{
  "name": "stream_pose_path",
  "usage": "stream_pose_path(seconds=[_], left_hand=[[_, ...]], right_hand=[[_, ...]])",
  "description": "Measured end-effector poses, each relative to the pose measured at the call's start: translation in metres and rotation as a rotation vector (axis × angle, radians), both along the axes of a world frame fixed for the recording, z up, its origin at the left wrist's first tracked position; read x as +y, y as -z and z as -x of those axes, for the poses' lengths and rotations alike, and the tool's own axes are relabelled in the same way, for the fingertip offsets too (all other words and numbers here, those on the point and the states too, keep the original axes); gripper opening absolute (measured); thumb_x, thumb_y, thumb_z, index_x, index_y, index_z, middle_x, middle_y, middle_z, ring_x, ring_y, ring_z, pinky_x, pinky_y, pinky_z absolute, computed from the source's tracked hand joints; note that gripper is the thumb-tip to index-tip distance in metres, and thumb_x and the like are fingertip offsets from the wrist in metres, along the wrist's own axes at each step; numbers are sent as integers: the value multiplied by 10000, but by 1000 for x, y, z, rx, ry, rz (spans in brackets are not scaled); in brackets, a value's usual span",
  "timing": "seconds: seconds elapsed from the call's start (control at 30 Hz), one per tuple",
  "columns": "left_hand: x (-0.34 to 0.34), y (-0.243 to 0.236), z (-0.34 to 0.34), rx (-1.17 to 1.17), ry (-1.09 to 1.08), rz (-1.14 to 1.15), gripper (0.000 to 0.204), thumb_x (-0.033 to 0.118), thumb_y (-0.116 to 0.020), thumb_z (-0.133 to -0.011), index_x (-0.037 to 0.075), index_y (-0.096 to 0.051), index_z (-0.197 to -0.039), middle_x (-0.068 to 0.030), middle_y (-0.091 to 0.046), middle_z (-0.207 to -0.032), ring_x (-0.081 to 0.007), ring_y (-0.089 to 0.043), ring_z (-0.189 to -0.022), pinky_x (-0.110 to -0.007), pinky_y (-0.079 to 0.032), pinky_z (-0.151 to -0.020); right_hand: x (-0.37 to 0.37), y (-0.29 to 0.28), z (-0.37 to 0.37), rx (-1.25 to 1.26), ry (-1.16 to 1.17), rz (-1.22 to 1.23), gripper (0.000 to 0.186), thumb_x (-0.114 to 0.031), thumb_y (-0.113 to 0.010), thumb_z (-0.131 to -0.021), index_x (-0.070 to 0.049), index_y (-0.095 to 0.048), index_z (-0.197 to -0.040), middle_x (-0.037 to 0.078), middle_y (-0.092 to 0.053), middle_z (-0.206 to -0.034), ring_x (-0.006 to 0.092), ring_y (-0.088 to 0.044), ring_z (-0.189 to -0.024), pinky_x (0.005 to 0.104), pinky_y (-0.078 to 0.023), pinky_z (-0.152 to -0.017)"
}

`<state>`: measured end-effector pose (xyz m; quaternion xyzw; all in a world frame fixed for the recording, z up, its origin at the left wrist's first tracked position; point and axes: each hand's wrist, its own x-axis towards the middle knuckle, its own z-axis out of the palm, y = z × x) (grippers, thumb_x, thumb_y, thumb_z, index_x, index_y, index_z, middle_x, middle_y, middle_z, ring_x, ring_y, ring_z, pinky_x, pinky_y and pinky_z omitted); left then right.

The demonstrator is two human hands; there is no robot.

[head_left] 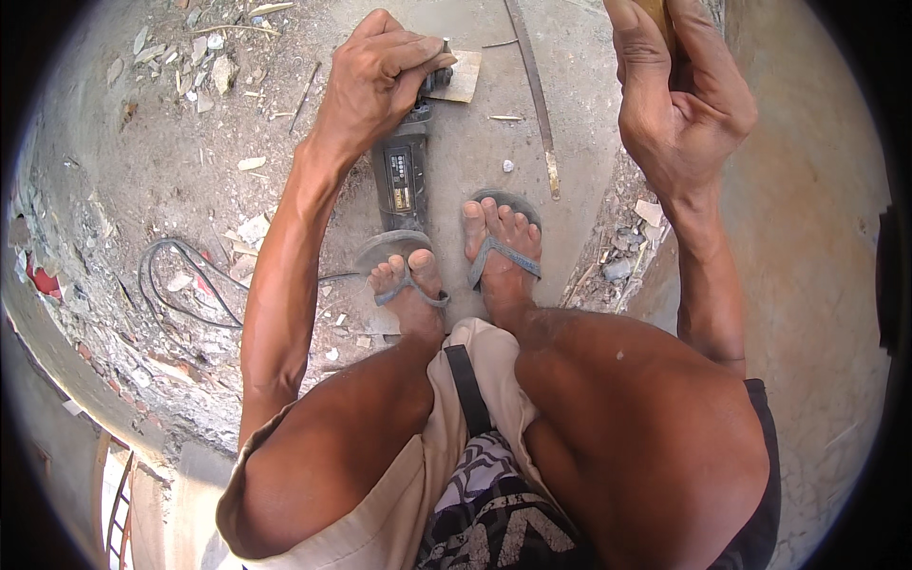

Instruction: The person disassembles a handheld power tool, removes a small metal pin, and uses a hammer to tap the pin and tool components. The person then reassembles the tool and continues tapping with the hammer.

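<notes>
My left hand is closed at the head end of a dark angle grinder, with thumb and fingers pinched over its black front part. The grinder's body lies on the ground, its rear end by my left sandal. Just beyond the fingertips is a flat beige piece with straight edges. My right hand is raised at the upper right, its fingers closed around a yellowish-brown piece. The top edge cuts that piece off, so its kind cannot be made out.
A long, narrow metal strip lies on the concrete ahead of my right foot. The grinder's dark cable loops on the left among rubble and chips. A smooth wall-like surface rises at the right. My sandalled feet stand close behind the grinder.
</notes>
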<state>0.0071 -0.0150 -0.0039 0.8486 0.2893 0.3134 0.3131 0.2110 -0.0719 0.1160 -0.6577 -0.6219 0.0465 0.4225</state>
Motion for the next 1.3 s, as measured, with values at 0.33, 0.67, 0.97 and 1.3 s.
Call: stream_pose_path(seconds=[0.33, 0.67, 0.97, 1.3], left_hand=[[-1, 1, 14, 50, -11, 1, 119, 89, -796, -879, 79, -835, -991, -30, -766, -859, -182, -577, -786, -332, -519, -732], [-5, -2, 17, 57, -4, -16, 150, 63, -797, -856, 68, -831, -1002, -38, -778, -888, -194, -583, -777, -333, -523, -735], [-8, -5, 15, 68, -15, 18, 142, 60, -781, -863, 58, -826, -998, -52, -762, -842, -213, -577, -788, -356, -529, -754], [-5, -1, 16, 75, -139, 279, 137, 139, -824, -907, 44, -831, -1005, -32, -752, -830, -139, -596, -815, -313, -504, -727]], right_hand=[[-23, 19, -25, 91, -351, 263, 395, 39, -723, -938, 62, -672, -1329, 162, -774, -864, 91, -628, -638, 260, -481, -538], [-23, 18, -21, 141, -251, 145, 372, 2, -720, -937, 0, -689, -1308, 177, -737, -825, 180, -616, -568, 316, -479, -520], [-31, 18, -18, 159, -182, 312, 369, -31, -715, -991, -3, -692, -1358, 59, -800, -984, 56, -631, -721, 232, -521, -630], [-41, 33, -22, 233, -94, 379, 373, -75, -718, -1007, 56, -673, -1353, 111, -782, -1058, 69, -655, -842, 212, -539, -714]])
